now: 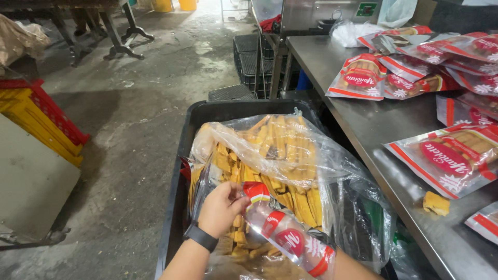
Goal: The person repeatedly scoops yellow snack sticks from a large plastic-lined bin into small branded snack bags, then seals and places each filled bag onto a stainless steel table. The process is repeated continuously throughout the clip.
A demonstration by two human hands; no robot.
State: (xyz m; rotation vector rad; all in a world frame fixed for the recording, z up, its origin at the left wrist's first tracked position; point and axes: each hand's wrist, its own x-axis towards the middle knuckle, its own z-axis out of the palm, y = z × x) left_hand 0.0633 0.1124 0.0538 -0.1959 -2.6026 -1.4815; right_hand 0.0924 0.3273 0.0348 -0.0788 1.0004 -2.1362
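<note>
A black crate stands on the concrete floor, just beside the steel worktop. In the crate lies a clear plastic bag full of yellow biscuit sticks. Over the crate, the left hand pinches the top of an empty red-and-clear pouch with its fingers. The right hand is hidden below the pouch. Filled pouches lie on the worktop.

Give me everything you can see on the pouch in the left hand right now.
The pouch is a clear plastic packet with red and white printed bands and a red oval label. It lies tilted, its top end pinched by the left hand, its lower end running toward the bottom edge of the frame. It hangs over the big clear bag of yellow biscuit sticks inside the black crate. Its contents are unclear.
</note>
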